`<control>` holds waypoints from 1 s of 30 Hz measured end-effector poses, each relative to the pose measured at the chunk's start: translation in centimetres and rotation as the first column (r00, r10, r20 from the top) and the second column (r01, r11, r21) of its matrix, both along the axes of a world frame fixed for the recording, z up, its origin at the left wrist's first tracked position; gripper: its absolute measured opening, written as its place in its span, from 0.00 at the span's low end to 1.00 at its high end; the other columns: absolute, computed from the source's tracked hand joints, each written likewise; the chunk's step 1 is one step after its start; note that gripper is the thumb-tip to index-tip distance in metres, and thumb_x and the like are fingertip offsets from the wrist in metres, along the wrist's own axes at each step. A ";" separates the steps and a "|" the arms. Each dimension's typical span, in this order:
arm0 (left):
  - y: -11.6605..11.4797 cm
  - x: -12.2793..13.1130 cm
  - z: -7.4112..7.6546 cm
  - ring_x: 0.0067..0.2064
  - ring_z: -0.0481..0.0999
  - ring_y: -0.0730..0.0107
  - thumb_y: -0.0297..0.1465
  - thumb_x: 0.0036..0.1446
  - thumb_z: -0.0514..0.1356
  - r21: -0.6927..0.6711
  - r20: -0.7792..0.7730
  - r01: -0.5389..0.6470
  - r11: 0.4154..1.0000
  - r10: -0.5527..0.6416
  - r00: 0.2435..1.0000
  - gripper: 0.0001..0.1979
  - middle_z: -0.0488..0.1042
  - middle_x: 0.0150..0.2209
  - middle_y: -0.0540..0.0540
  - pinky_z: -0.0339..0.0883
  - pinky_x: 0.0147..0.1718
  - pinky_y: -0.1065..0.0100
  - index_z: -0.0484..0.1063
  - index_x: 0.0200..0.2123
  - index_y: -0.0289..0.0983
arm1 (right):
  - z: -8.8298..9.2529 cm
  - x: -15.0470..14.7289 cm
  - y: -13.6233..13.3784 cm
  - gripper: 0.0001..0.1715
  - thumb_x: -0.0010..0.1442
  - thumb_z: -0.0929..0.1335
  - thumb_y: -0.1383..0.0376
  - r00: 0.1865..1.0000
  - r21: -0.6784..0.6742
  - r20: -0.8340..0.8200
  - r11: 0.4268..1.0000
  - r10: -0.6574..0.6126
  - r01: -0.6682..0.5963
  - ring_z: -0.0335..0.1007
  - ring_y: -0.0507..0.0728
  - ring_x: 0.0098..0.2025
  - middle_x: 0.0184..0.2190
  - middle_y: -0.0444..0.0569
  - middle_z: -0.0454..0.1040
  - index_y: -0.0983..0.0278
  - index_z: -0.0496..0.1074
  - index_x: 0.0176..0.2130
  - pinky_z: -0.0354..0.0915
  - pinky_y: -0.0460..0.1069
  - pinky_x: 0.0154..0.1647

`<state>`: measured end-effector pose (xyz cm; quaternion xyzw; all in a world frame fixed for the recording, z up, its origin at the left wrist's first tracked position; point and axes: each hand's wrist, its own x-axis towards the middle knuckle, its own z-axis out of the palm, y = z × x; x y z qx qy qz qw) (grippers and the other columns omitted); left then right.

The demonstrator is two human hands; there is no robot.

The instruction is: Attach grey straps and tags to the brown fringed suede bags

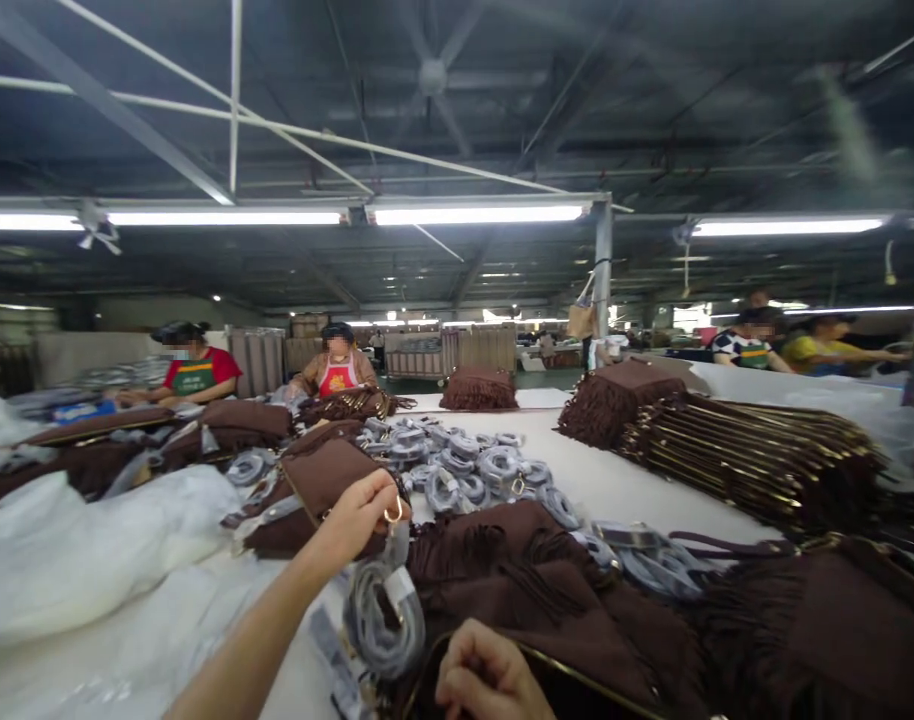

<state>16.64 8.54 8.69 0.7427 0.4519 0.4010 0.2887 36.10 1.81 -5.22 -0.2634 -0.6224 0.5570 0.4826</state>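
My left hand point(367, 508) is closed in a pinch on the gold hook end of a strap. That coiled strap point(386, 620), in grey-looking wrapping with a white tag, hangs below my fingers. Low in the middle, my right hand point(491, 675) has its fingers curled at the gold-zipped opening of a brown fringed bag point(577, 610). What those fingers grip, if anything, is hidden. Just behind my left hand lies another brown bag point(326, 475). More wrapped coiled straps point(464, 460) are heaped beyond the fringed bag.
White plastic sheeting point(104, 550) covers the left side. Stacked brown bags point(749, 450) with gold zips stand at right, and a fringed pile point(478, 388) sits farther back on the white table point(652, 500). Co-workers point(337, 370) sit across the table and at the right.
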 end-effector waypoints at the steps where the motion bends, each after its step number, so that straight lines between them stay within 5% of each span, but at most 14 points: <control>1: -1.0 0.0 -0.8 0.29 0.72 0.70 0.43 0.59 0.49 -0.034 0.037 0.037 0.999 -0.036 0.999 0.15 0.75 0.30 0.47 0.62 0.27 0.72 0.62 0.28 0.38 | 0.3 -0.1 -0.3 0.26 0.49 0.73 0.45 0.999 -0.009 -0.006 0.999 -0.032 0.031 0.55 0.46 0.17 0.19 0.42 0.68 0.65 0.68 0.25 0.52 0.42 0.19; 5: -4.0 1.2 -5.1 0.26 0.68 0.73 0.40 0.59 0.49 -0.121 0.048 0.117 0.986 -0.112 0.993 0.13 0.69 0.25 0.52 0.60 0.25 0.73 0.63 0.28 0.38 | 0.3 -0.6 -0.5 0.27 0.50 0.71 0.44 0.978 -0.065 -0.063 0.979 -0.197 0.193 0.46 0.44 0.13 0.17 0.40 0.67 0.65 0.69 0.28 0.41 0.41 0.13; 9: -6.0 2.8 -8.1 0.27 0.67 0.73 0.37 0.62 0.47 -0.102 -0.080 0.096 0.990 -0.104 0.991 0.12 0.68 0.24 0.54 0.58 0.27 0.74 0.62 0.29 0.39 | -0.3 -0.7 -0.4 0.28 0.49 0.72 0.43 0.943 -0.079 -0.094 0.946 -0.320 0.314 0.44 0.43 0.13 0.17 0.39 0.66 0.65 0.69 0.29 0.42 0.41 0.13; 13: -6.9 3.8 -8.3 0.27 0.67 0.72 0.34 0.63 0.47 0.004 -0.283 0.034 0.999 -0.031 0.959 0.11 0.67 0.23 0.54 0.53 0.26 0.72 0.61 0.28 0.41 | 0.1 -0.8 -0.7 0.22 0.51 0.73 0.50 0.937 0.059 -0.058 0.936 -0.343 0.346 0.58 0.48 0.20 0.21 0.42 0.69 0.65 0.68 0.24 0.57 0.43 0.22; 16: -7.1 4.5 -8.1 0.28 0.69 0.69 0.33 0.63 0.47 0.019 -0.389 -0.019 1.000 0.025 0.921 0.10 0.68 0.23 0.52 0.51 0.27 0.70 0.62 0.30 0.41 | 0.6 -0.9 -0.9 0.20 0.53 0.73 0.53 0.927 0.104 -0.015 0.922 -0.374 0.374 0.61 0.50 0.22 0.19 0.41 0.68 0.64 0.68 0.23 0.59 0.45 0.26; 22: -7.7 4.7 -8.4 0.31 0.70 0.71 0.34 0.57 0.53 -0.130 -0.080 0.095 0.987 -0.106 0.991 0.04 0.71 0.28 0.53 0.58 0.28 0.73 0.62 0.34 0.39 | 0.9 -0.6 -0.7 0.22 0.50 0.73 0.52 0.921 -0.002 -0.042 0.922 -0.387 0.387 0.54 0.48 0.20 0.18 0.39 0.65 0.63 0.64 0.22 0.54 0.44 0.21; 30: -8.1 3.2 -9.8 0.31 0.70 0.69 0.31 0.51 0.51 -0.241 -0.144 0.129 0.962 -0.167 0.975 0.09 0.72 0.25 0.52 0.58 0.29 0.72 0.69 0.24 0.36 | 0.7 -0.4 -0.5 0.25 0.47 0.74 0.50 0.911 -0.113 -0.086 0.912 -0.403 0.393 0.46 0.45 0.17 0.16 0.37 0.61 0.63 0.61 0.22 0.45 0.43 0.16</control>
